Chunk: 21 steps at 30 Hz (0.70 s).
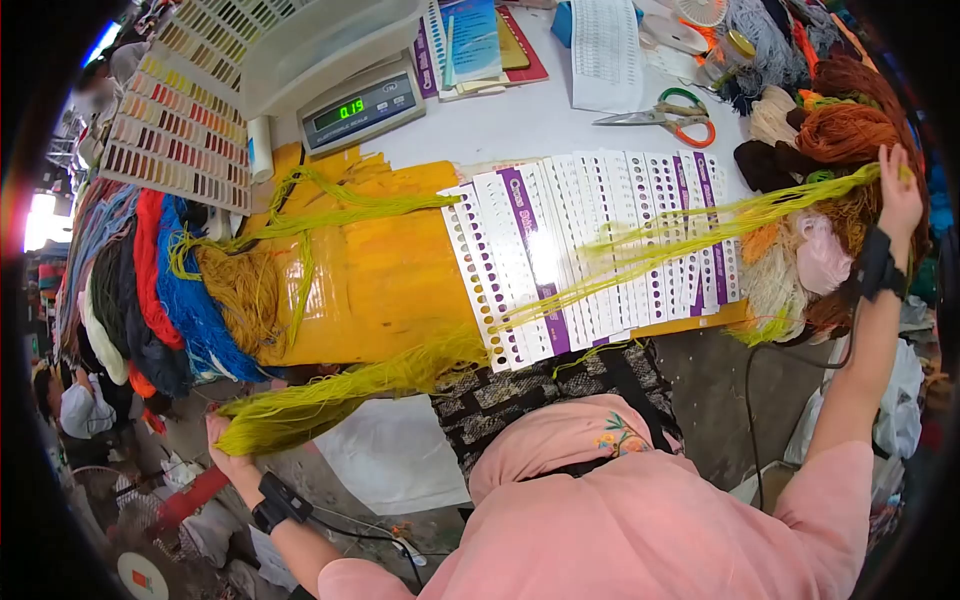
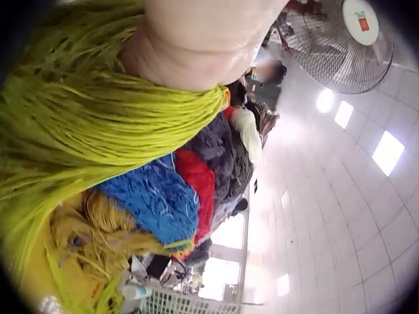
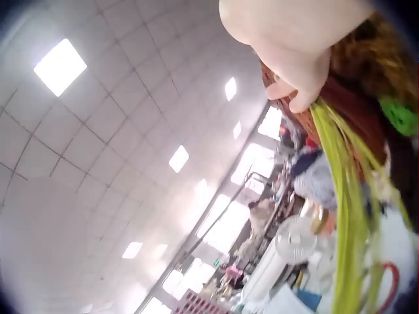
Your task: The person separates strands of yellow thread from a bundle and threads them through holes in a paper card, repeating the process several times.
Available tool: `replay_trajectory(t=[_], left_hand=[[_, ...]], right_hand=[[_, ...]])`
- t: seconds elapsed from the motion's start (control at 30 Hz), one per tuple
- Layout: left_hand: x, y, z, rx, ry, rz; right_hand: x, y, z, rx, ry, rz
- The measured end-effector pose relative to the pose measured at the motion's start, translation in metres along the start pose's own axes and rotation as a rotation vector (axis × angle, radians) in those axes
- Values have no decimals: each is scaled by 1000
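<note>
My left hand (image 1: 232,462) grips the thick end of a lime-green yarn bundle (image 1: 330,395) below the near edge of the table (image 1: 520,125); the left wrist view shows the strands bunched tight against my palm. My right hand (image 1: 898,195) is raised at the far right and pinches a thin run of the same green strands (image 1: 680,240), which stretch back across the white punched sample cards (image 1: 590,250) towards the bundle. The right wrist view shows the strands trailing out from under my curled fingers (image 3: 298,82).

Status, as I judge it: a small lot of strands is drawn out of the bundle and pulled taut, but not separated from it. The bulk remains in my left hand. More green yarn (image 1: 340,215) lies loose on the orange sheet (image 1: 390,270).

The cards lie fanned in a row with their holes showing. I cannot tell from the head view whether any hole carries this green; the glare there is strong, so I take that part as not yet done.

The scale (image 1: 362,105) reads 0.19, with a white basket (image 1: 320,40) on it. Scissors (image 1: 665,118) lie unused behind the cards. A colour chart (image 1: 180,125) stands at left beside stacked yarn skeins (image 1: 150,290).
</note>
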<state>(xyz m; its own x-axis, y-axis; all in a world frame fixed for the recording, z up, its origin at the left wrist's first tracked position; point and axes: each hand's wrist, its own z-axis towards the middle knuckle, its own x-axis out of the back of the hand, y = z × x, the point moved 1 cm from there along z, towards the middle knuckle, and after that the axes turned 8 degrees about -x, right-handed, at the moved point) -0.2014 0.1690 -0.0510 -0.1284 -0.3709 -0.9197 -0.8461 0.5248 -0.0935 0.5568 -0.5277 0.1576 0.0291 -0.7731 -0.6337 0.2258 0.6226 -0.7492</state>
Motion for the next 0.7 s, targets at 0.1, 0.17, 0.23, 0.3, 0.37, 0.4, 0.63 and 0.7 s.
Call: replay_trajectory(t=[0.1, 0.17, 0.23, 0.3, 0.37, 0.4, 0.63, 0.7], left_hand=[[-36, -99, 15, 204, -199, 260], [-51, -190, 28, 400, -300, 213], [-58, -280, 41, 499, -312, 204], [-38, -327, 74, 562, -284, 454], [-25, -373, 94, 591, -177, 914], [-21, -398, 93, 546, -92, 1249], [22, -464, 102, 541, -204, 1789], [27, -468, 102, 503, -261, 1846]], right_hand=[[-33, 19, 9, -58, -144, -318], [-84, 101, -48, -321, -620, -277], [-132, 183, -143, -133, -548, -905], [-139, 256, -193, -533, -716, -905], [-154, 312, -245, -634, -661, -882], [-163, 330, -266, -546, -687, -964], [-170, 378, -332, 84, -615, -1187], [-167, 377, -334, 48, -636, -1209]])
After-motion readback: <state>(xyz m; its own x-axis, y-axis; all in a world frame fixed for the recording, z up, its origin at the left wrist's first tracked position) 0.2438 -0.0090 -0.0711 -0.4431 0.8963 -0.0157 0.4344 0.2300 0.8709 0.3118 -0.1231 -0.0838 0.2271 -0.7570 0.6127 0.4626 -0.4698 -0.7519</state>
